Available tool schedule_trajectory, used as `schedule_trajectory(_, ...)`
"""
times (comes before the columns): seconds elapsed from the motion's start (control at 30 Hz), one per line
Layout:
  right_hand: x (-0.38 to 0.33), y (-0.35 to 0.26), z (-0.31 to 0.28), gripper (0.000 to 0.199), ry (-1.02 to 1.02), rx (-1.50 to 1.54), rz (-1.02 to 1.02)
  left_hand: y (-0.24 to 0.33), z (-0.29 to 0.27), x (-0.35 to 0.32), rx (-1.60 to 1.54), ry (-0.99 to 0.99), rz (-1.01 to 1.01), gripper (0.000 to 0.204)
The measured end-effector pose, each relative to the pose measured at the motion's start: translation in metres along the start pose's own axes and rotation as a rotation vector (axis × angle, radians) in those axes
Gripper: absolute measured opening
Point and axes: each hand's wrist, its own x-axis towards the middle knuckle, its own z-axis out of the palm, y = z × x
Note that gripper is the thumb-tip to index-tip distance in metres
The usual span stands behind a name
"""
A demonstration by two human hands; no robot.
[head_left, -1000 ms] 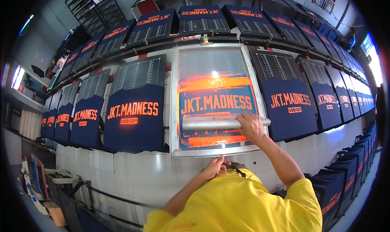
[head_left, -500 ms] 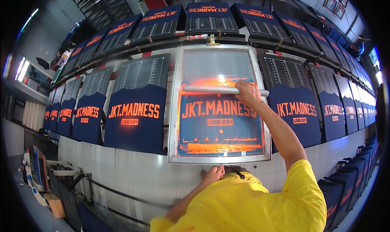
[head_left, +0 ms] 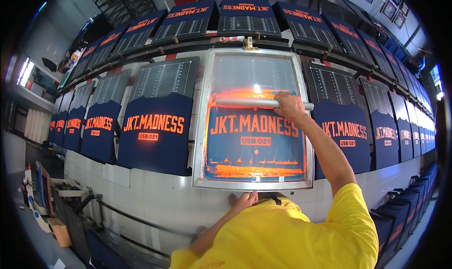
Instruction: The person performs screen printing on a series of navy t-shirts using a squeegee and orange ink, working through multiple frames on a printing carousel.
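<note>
A metal-framed printing screen [head_left: 199, 128] lies over a navy shirt, and orange ink [head_left: 254, 170] is smeared across its mesh. Near the upper part of the mesh, my right hand [head_left: 289, 105] is wrapped round the right end of a long grey squeegee [head_left: 245, 102]. Orange ink lies along the squeegee, and its blade is hidden. Lettering on the shirt shows through the mesh below it. Just beneath the screen's near edge is my left hand [head_left: 246, 201], fingers drawn together. Whatever those fingers may hold cannot be made out.
Navy shirts with orange print lie on boards to the left [head_left: 153, 146] and right [head_left: 346, 151]. Another row of shirts [head_left: 245, 8] runs along the far side. Dark boards with shirts [head_left: 405, 208] stand at the lower right. A black rail [head_left: 136, 224] crosses the lower left.
The whole view has shifted slightly. My right hand still grips the squeegee at about the same spot on the screen, and my left hand stays by the near edge.
</note>
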Motion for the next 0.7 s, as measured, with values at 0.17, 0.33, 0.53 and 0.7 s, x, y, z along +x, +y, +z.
schedule_trajectory(0.17,0.007,0.003,0.0,0.023,0.012,-0.003,0.026,-0.007,-0.001,0.003,-0.03,-0.019,-0.03,0.051)
schedule_trajectory(0.33,0.012,-0.001,0.002,0.024,-0.033,-0.046,0.025,-0.005,-0.001,0.001,-0.017,0.006,-0.032,0.053)
schedule_trajectory(0.53,0.01,0.006,0.002,0.028,0.035,0.006,0.023,-0.017,-0.003,0.004,0.011,-0.007,-0.042,0.055)
schedule_trajectory(0.7,0.011,0.002,0.003,0.022,-0.004,-0.03,0.019,0.001,-0.001,-0.001,0.058,0.025,-0.028,0.054)
